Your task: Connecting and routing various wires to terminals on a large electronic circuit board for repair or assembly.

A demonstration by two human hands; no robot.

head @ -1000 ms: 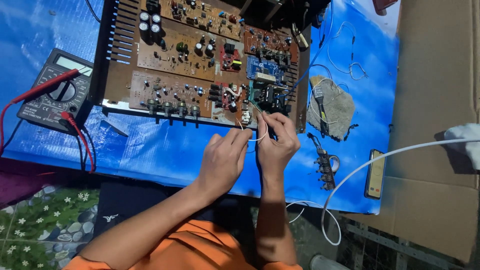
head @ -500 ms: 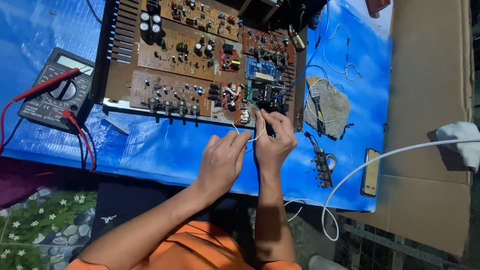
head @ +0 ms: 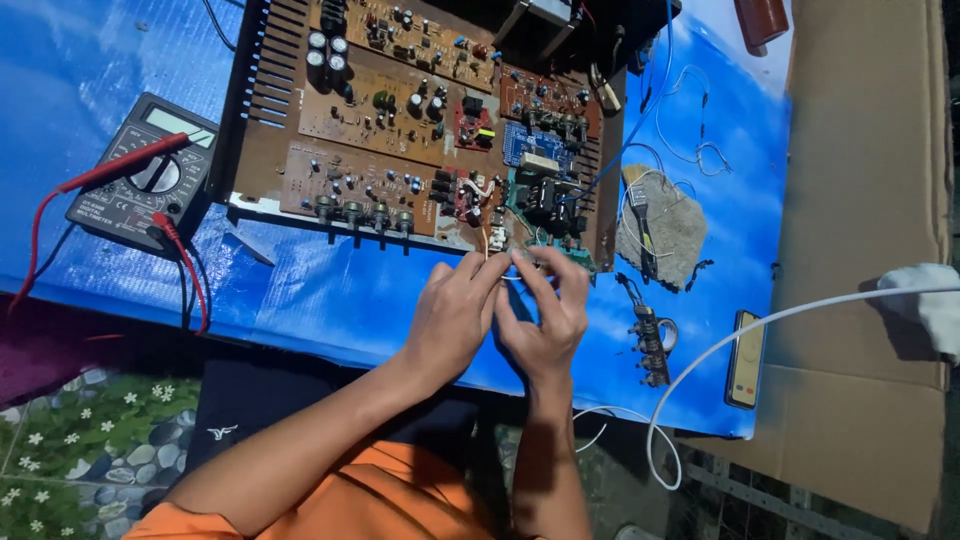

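Blue sheet (head: 330, 300) — both grips pinching thin wire (head: 508, 278)

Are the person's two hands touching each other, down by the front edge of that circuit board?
Touching. In the head view the left hand and right hand press fingertips together just below the circuit board.

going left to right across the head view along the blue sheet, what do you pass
multimeter → circuit board chassis → left hand → right hand → small connector strip → flat yellow-edged device → cardboard
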